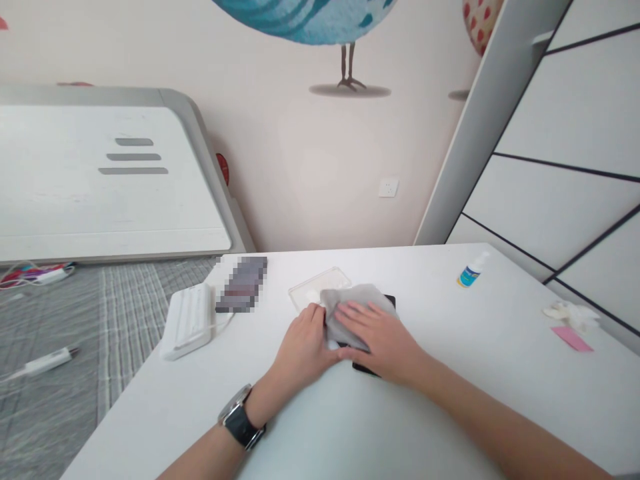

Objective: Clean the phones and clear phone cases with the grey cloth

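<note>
A grey cloth (pixel 363 293) lies over a black phone (pixel 366 369) on the white table, so only the phone's dark edges and corners show. My right hand (pixel 377 337) rests flat on the cloth with its fingers spread, pressing it against the phone. At the phone's left edge, my left hand (pixel 306 343) is closed around the side, its fingers bent and its thumb near my right thumb. Just behind my left hand lies a clear, shallow case (pixel 305 288), partly covered by the cloth and hand.
A white power strip (pixel 187 320) with a cable and a pixelated dark object (pixel 243 285) lie at the left. On the right stand a small spray bottle (pixel 471 270), a crumpled white wipe (pixel 573 315) and a pink slip (pixel 573 339). A bed (pixel 135 320) adjoins the table.
</note>
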`<move>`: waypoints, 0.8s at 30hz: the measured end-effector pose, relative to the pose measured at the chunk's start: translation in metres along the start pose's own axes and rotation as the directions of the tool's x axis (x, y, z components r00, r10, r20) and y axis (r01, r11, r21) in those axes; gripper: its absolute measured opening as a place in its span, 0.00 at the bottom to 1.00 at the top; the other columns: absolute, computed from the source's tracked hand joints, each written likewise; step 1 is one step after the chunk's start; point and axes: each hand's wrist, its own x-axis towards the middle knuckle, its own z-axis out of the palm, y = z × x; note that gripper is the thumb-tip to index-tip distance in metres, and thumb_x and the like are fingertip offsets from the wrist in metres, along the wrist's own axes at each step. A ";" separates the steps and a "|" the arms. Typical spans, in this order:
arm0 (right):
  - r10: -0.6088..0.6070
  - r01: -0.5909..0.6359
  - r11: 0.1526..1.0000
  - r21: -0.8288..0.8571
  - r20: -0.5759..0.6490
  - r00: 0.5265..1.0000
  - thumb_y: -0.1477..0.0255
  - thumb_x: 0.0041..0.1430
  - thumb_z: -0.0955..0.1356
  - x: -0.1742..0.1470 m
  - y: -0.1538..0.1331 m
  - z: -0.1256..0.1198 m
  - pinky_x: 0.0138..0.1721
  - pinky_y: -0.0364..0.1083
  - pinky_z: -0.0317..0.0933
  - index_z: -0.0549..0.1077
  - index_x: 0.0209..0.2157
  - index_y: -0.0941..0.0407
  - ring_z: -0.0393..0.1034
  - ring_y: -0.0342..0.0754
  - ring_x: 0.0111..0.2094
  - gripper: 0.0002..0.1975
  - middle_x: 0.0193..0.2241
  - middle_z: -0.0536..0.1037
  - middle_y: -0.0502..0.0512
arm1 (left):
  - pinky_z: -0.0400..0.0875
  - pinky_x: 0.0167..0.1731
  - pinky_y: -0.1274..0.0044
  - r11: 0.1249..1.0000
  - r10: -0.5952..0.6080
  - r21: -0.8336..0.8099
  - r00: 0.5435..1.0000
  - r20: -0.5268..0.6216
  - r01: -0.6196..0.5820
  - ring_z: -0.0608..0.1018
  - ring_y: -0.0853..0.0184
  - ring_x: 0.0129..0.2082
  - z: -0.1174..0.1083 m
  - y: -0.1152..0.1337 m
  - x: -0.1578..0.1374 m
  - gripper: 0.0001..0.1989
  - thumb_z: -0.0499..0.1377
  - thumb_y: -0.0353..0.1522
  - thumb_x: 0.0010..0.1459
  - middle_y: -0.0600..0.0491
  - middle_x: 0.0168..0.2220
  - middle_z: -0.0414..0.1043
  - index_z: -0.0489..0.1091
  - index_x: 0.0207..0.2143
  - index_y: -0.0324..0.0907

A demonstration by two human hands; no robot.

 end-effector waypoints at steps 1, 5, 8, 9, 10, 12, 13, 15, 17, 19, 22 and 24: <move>0.074 -0.075 0.997 -0.031 -0.032 0.997 0.43 0.70 0.54 0.000 0.007 -0.003 0.72 0.64 0.44 0.57 0.72 0.54 0.49 0.58 0.73 0.40 0.72 0.57 0.57 | 0.72 0.48 0.60 1.000 0.011 -0.022 1.000 -0.002 -0.011 0.75 0.53 0.46 -0.001 0.000 0.000 0.21 0.69 0.38 0.53 0.47 0.45 0.70 0.65 0.45 0.43; 0.124 -0.129 0.989 -0.078 -0.065 0.990 0.40 0.67 0.57 -0.006 0.012 -0.006 0.72 0.67 0.41 0.56 0.72 0.57 0.45 0.62 0.74 0.45 0.72 0.55 0.63 | 0.72 0.49 0.60 0.999 0.013 -0.047 1.000 -0.004 -0.013 0.75 0.53 0.47 -0.001 -0.001 0.000 0.24 0.70 0.41 0.53 0.47 0.46 0.70 0.66 0.47 0.43; -0.134 0.131 0.990 0.060 0.052 0.990 0.37 0.61 0.61 -0.009 -0.004 -0.001 0.74 0.62 0.39 0.53 0.73 0.56 0.46 0.60 0.74 0.50 0.73 0.55 0.60 | 0.73 0.48 0.61 1.000 0.009 -0.009 1.000 -0.004 -0.009 0.76 0.53 0.46 0.001 -0.002 -0.001 0.21 0.69 0.35 0.52 0.48 0.44 0.70 0.65 0.45 0.43; -0.204 0.195 0.975 0.105 0.078 0.976 0.38 0.62 0.61 -0.009 -0.006 -0.001 0.74 0.61 0.39 0.53 0.73 0.54 0.48 0.58 0.74 0.49 0.72 0.56 0.58 | 0.73 0.48 0.61 1.000 0.011 0.002 1.000 -0.003 -0.011 0.76 0.53 0.46 0.001 -0.002 -0.002 0.21 0.68 0.33 0.51 0.48 0.44 0.70 0.65 0.45 0.44; -0.232 0.220 0.967 0.127 0.087 0.969 0.39 0.63 0.61 -0.009 -0.005 -0.002 0.74 0.60 0.39 0.54 0.73 0.52 0.49 0.57 0.73 0.46 0.72 0.57 0.57 | 0.73 0.48 0.61 1.000 0.010 0.010 1.000 -0.002 -0.010 0.76 0.53 0.46 0.001 -0.002 -0.002 0.20 0.67 0.33 0.51 0.47 0.44 0.70 0.65 0.45 0.43; -0.154 0.148 0.985 0.092 0.067 0.986 0.42 0.67 0.59 -0.007 0.006 -0.007 0.74 0.61 0.40 0.54 0.73 0.50 0.50 0.56 0.73 0.41 0.72 0.57 0.55 | 0.73 0.49 0.60 1.000 0.003 0.006 1.000 0.002 -0.003 0.76 0.52 0.46 -0.001 0.000 -0.002 0.21 0.68 0.36 0.53 0.46 0.45 0.70 0.65 0.46 0.42; -0.077 0.075 0.996 0.050 0.046 0.996 0.43 0.69 0.58 -0.007 0.014 -0.011 0.73 0.63 0.41 0.55 0.72 0.50 0.49 0.57 0.73 0.39 0.72 0.56 0.56 | 0.72 0.49 0.59 1.000 -0.002 0.000 1.000 0.004 0.002 0.75 0.51 0.47 -0.001 0.000 -0.002 0.22 0.69 0.39 0.53 0.45 0.45 0.70 0.66 0.46 0.42; 0.061 -0.060 0.998 -0.025 0.011 0.998 0.43 0.69 0.56 -0.007 0.024 -0.015 0.73 0.67 0.40 0.54 0.73 0.53 0.45 0.59 0.74 0.40 0.73 0.54 0.58 | 0.72 0.50 0.59 1.000 -0.004 -0.027 1.000 0.006 0.004 0.75 0.52 0.47 -0.003 0.001 -0.002 0.25 0.70 0.42 0.53 0.45 0.47 0.70 0.66 0.48 0.41; 0.053 -0.052 0.998 -0.040 0.030 0.998 0.40 0.66 0.58 -0.008 0.021 -0.014 0.73 0.68 0.37 0.52 0.73 0.55 0.41 0.61 0.75 0.45 0.73 0.51 0.60 | 0.72 0.50 0.59 0.999 -0.005 -0.033 1.000 0.010 0.005 0.75 0.52 0.47 -0.002 0.001 -0.002 0.25 0.70 0.42 0.53 0.46 0.47 0.70 0.65 0.47 0.42; -0.091 0.089 0.996 0.025 0.094 0.991 0.37 0.62 0.60 -0.010 0.009 -0.009 0.74 0.66 0.35 0.49 0.74 0.56 0.39 0.61 0.75 0.51 0.74 0.49 0.60 | 0.73 0.47 0.59 1.000 -0.012 0.002 1.000 0.018 0.012 0.75 0.52 0.45 -0.001 -0.001 -0.002 0.21 0.69 0.38 0.53 0.46 0.44 0.70 0.65 0.43 0.42; -0.224 0.210 0.971 0.113 0.125 0.966 0.38 0.64 0.59 -0.011 -0.002 -0.004 0.75 0.61 0.36 0.47 0.74 0.53 0.44 0.56 0.75 0.49 0.74 0.50 0.57 | 0.74 0.45 0.60 0.999 -0.010 0.048 1.000 0.015 0.009 0.75 0.53 0.42 0.000 -0.003 -0.001 0.17 0.67 0.35 0.52 0.47 0.41 0.69 0.64 0.40 0.42; -0.134 0.129 0.990 0.064 0.079 0.988 0.41 0.67 0.58 -0.009 0.004 -0.006 0.74 0.62 0.39 0.49 0.74 0.52 0.47 0.56 0.74 0.44 0.73 0.53 0.57 | 0.73 0.47 0.60 1.000 -0.006 0.022 1.000 -0.001 0.006 0.75 0.52 0.44 0.000 -0.002 -0.001 0.20 0.68 0.38 0.53 0.46 0.43 0.69 0.64 0.43 0.42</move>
